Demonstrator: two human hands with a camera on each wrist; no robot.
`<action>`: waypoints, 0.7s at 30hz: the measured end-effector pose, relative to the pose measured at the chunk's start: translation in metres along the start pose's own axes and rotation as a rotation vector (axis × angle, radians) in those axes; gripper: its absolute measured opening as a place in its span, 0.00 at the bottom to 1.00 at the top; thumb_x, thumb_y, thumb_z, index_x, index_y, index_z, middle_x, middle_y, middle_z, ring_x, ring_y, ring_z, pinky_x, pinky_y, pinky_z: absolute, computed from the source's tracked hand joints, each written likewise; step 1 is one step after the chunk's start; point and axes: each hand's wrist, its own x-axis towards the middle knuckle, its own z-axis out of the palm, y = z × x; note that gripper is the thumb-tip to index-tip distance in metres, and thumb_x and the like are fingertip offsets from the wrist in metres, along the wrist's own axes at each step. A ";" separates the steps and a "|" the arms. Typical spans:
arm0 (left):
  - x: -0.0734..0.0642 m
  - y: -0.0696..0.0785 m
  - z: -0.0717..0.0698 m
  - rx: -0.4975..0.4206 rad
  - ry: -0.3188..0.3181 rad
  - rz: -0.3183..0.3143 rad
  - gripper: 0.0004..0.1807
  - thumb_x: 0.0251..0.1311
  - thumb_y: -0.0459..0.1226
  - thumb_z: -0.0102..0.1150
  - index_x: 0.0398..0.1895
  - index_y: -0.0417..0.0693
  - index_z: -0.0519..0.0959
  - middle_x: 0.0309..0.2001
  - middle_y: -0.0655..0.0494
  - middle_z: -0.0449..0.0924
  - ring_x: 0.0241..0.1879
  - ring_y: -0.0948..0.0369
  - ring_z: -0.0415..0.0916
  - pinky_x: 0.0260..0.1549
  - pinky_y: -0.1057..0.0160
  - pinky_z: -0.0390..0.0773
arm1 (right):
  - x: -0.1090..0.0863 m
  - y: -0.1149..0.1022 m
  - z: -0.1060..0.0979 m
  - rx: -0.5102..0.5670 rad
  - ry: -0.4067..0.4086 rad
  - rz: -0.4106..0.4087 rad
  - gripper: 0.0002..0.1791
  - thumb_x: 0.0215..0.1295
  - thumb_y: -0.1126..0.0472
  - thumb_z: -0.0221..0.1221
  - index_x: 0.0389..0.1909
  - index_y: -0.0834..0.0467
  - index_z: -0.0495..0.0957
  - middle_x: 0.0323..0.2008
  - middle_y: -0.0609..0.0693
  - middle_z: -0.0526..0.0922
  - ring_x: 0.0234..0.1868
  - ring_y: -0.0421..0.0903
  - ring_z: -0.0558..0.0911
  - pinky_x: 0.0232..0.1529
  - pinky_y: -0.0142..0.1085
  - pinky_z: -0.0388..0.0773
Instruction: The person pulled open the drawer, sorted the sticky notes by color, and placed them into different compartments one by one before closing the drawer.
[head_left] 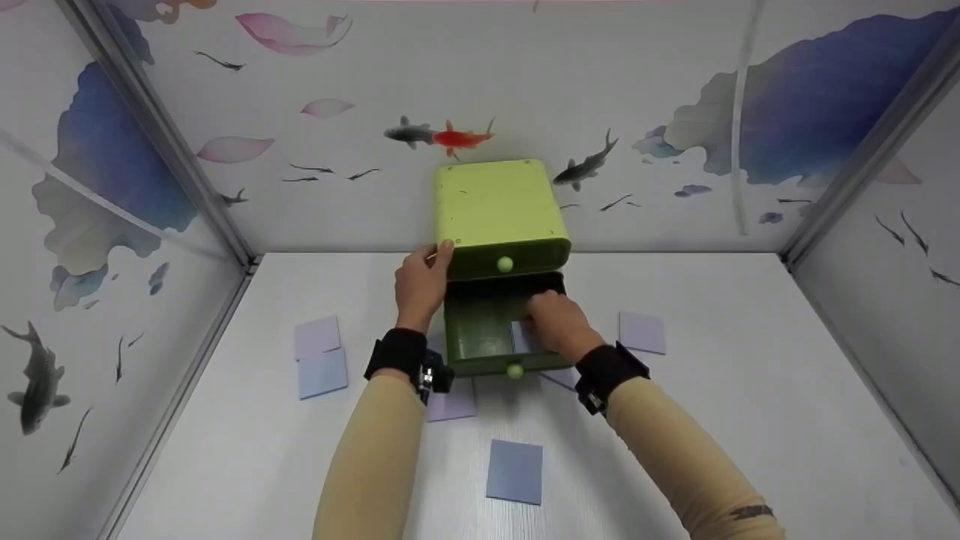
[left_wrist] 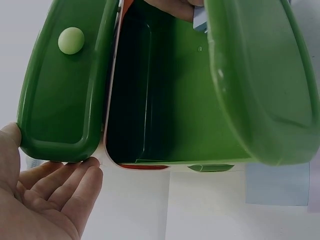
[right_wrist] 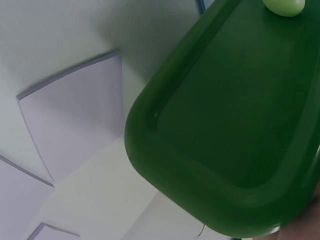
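Observation:
A yellow-green mini drawer cabinet [head_left: 495,202] stands at the back of the table, its lower green drawer [head_left: 480,366] pulled out and the upper drawer [head_left: 472,262] closed. My left hand [head_left: 420,285] rests at the cabinet's left side. Its thumb and fingers touch around the upper drawer front's left end in the left wrist view. Inside the lower drawer, my right hand [head_left: 561,324] reaches down with curled fingers and pinches a blue sticky note pad [head_left: 523,337]. The drawer front [right_wrist: 235,125] hides most of that hand in the right wrist view.
Left on the table lie a lilac pad [head_left: 317,337] and a blue pad [head_left: 322,373]. Another lilac pad [head_left: 642,332] lies to the right. A blue pad [head_left: 514,472] sits nearer me, and a lilac pad [head_left: 454,401] lies by my left wrist. Printed panels enclose three sides.

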 end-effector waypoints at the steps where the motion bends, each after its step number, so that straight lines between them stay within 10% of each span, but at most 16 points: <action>1: 0.000 0.000 0.000 0.001 -0.001 -0.002 0.32 0.70 0.59 0.45 0.64 0.46 0.74 0.60 0.46 0.79 0.59 0.52 0.76 0.59 0.53 0.74 | 0.000 0.000 0.000 0.005 0.001 -0.001 0.10 0.63 0.68 0.59 0.22 0.58 0.81 0.28 0.54 0.83 0.29 0.48 0.78 0.33 0.48 0.79; 12: -0.001 -0.001 0.000 -0.021 -0.013 -0.004 0.33 0.70 0.59 0.45 0.65 0.47 0.73 0.60 0.47 0.78 0.60 0.52 0.76 0.59 0.52 0.74 | -0.005 0.000 -0.007 0.063 0.022 -0.015 0.11 0.65 0.70 0.57 0.38 0.57 0.87 0.38 0.54 0.88 0.42 0.55 0.85 0.43 0.49 0.82; 21: 0.001 0.000 0.000 -0.011 -0.011 -0.028 0.32 0.69 0.60 0.45 0.65 0.47 0.73 0.61 0.48 0.78 0.60 0.53 0.76 0.59 0.53 0.74 | -0.011 0.002 -0.019 0.095 0.061 -0.048 0.08 0.58 0.73 0.59 0.24 0.59 0.81 0.22 0.49 0.78 0.25 0.47 0.73 0.27 0.39 0.71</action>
